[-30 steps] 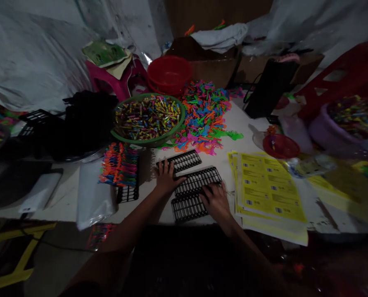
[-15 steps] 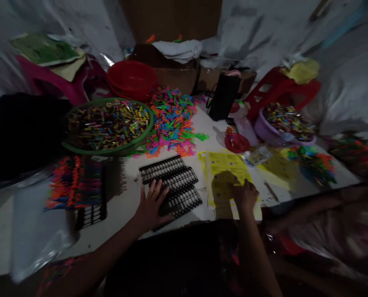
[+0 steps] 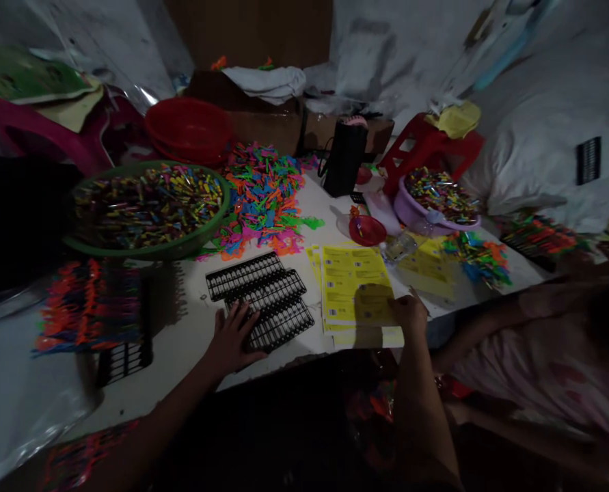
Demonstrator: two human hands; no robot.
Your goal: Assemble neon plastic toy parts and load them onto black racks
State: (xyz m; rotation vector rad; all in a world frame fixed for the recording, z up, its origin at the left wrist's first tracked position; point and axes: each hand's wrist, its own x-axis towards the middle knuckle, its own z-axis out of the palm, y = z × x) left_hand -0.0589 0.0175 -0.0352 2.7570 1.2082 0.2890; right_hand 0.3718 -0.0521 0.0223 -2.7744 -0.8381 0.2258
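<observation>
My left hand [image 3: 232,338] rests with spread fingers on the lower left of several black plastic racks [image 3: 268,297], which overlap in a slanted stack on the white table. Beside them lies a stack of yellow printed sheets [image 3: 355,280]. My right hand [image 3: 411,314] is closed at the right edge of the top sheet, fingers pinched on it; the fingertips are partly hidden. Loose bright plastic pieces [image 3: 266,195] in pink, orange, green and blue are heaped behind the racks. To the left, a rack filled with orange and blue pieces [image 3: 91,304] lies near another black rack [image 3: 124,359].
A green basin [image 3: 222,219] and a purple basin [image 3: 411,215] hold small colourful pieces. A red dish [image 3: 367,231], a clear jar [image 3: 401,247] and a black upright case [image 3: 344,157] stand farther back. Another person [image 3: 530,355] sits at the right, hands by colourful pieces.
My right hand has moved from over the yellow sheets to their right edge and closed there. My left hand stays on the racks. The view has swung to the right.
</observation>
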